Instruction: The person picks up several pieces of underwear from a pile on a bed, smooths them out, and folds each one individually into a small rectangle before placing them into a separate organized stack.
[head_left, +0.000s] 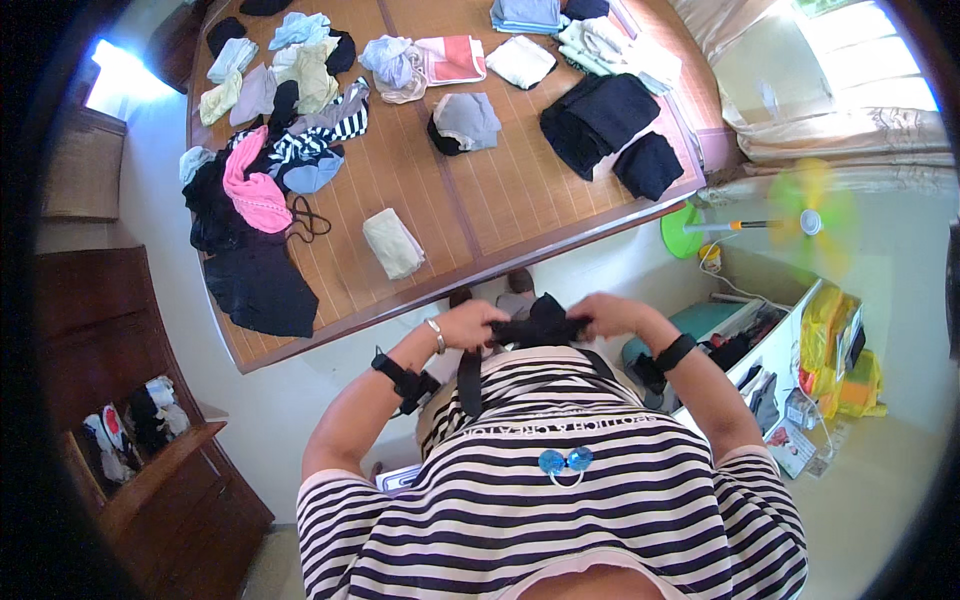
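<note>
A small black cloth garment (546, 319) is stretched between both hands in front of my waist. Its left end is pinched by my left hand (474, 324), which has a silver bracelet at the wrist. At the other end my right hand (606, 315) grips the fabric, slightly blurred; a black band circles that wrist. Beyond the hands is the bed edge, with a folded cream cloth (394, 244) lying near it. To its left a pink garment (253, 184) rests on a heap of dark clothes (259, 289).
Folded clothes stand across the bed mat (420, 172), including a black stack (600, 116) and a grey-and-black bundle (465, 121). At right a fan (810, 221) spins near an open drawer (739, 330) of clothes and yellow bags (829, 330). A wooden cabinet with an open drawer (161, 469) is at left.
</note>
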